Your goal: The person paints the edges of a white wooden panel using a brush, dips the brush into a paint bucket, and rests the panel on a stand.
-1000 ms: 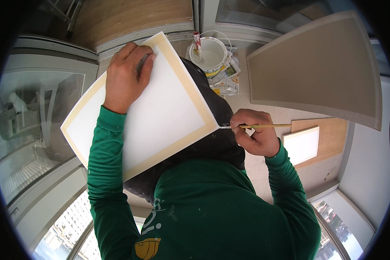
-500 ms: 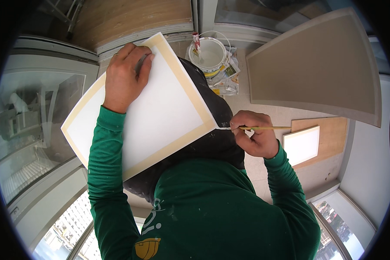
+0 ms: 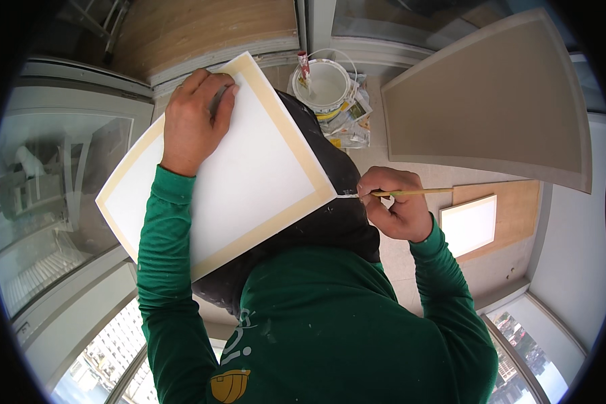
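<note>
A white rectangular panel (image 3: 249, 161) with a beige band along its edges lies tilted across my lap. My left hand (image 3: 196, 121) grips it at the far left edge, the thumb curled over the face and the other fingers bent round the rim. Between the pinched fingers of my right hand (image 3: 396, 202) is a thin paintbrush (image 3: 424, 192) with a yellowish handle. Its pale tip meets the panel's right corner, or sits just beside it. The fingertips under the panel's edge are hidden.
Beyond my knees, a white bucket (image 3: 326, 108) holding pale paint and a red-handled brush (image 3: 304, 65) stands on newspaper (image 3: 358, 131). A large grey-brown panel (image 3: 485, 101) leans at the far right. Below it, a smaller white panel (image 3: 469, 225) lies on a brown board (image 3: 518, 202).
My right hand and the brush have shifted slightly away from me, staying at the panel's right corner. My left hand and the panel have barely moved.
</note>
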Motion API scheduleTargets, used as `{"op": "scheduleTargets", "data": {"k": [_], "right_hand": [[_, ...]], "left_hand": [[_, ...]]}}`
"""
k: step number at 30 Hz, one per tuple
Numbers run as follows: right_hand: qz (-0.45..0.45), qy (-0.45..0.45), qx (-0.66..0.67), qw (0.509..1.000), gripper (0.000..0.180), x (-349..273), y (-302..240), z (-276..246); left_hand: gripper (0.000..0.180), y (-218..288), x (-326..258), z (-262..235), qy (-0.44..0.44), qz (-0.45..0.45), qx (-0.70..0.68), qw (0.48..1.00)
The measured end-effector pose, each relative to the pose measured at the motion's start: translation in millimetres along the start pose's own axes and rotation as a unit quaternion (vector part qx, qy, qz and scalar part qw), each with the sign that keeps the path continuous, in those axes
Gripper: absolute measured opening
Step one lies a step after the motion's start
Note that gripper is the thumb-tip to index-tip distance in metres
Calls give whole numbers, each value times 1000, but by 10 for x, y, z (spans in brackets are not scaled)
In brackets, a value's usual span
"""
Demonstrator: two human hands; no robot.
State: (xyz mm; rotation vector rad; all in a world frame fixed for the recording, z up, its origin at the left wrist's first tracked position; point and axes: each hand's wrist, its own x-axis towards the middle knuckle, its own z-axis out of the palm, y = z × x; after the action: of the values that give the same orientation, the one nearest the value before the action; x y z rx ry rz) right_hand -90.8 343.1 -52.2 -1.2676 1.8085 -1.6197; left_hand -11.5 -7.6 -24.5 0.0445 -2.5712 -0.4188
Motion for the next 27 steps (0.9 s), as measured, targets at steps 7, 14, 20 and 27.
{"op": "scheduleTargets", "data": {"k": [7, 14, 20, 27], "right_hand": [[-35, 38, -6, 999, 23, 213, 112, 101], [-8, 24, -10, 1000, 21, 122, 98, 95], [-11, 12, -12, 1000, 19, 48, 17, 45], [-17, 28, 9, 999, 18, 200, 93, 67]], "left_hand": [[9, 8, 1, -2, -2, -1, 8, 1000], [9, 1, 6, -8, -3, 3, 8, 1000], [9, 6, 4, 1, -2, 5, 6, 1000], [8, 9, 10, -4, -1, 2, -2, 1000]]}}
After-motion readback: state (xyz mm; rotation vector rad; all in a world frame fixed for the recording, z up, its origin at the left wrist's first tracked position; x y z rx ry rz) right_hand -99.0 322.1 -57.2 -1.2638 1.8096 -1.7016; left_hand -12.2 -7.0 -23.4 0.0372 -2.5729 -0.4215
